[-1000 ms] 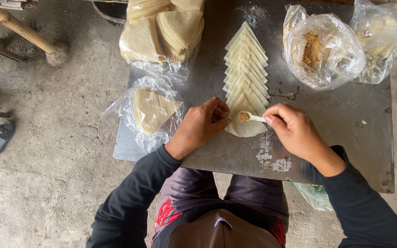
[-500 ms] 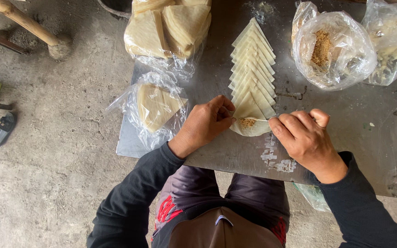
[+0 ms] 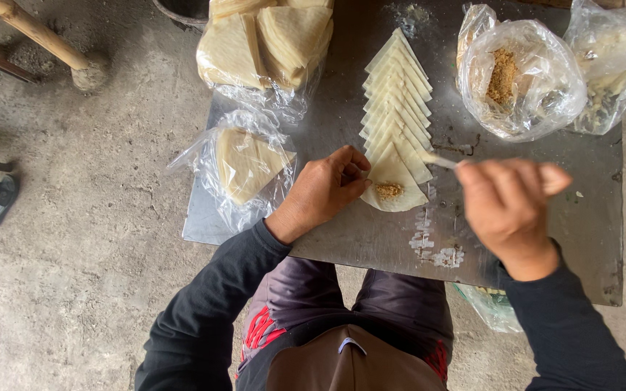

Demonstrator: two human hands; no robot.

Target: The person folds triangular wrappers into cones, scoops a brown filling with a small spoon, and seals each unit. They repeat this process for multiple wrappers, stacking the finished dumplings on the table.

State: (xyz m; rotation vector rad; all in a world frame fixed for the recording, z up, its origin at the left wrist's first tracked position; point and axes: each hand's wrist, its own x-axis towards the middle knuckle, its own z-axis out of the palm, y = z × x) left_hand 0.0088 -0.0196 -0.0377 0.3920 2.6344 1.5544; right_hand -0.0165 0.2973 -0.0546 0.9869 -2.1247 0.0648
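Pale cream wrappers [image 3: 398, 80], a brown filling dab [image 3: 389, 190], grey metal tabletop [image 3: 581, 224], black sleeves [image 3: 204, 318].

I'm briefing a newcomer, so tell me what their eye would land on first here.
First, the row of overlapping pale wrappers fanned down the middle of the grey metal table, the nearest one carrying a dab of brown filling. The left hand pins that wrapper's edge while the right hand, blurred, holds a small spoon. A plastic bag of brown filling sits top right.

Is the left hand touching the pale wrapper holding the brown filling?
Touching: head view shows left hand fingertips pressing the pale wrapper's left edge, no gap.
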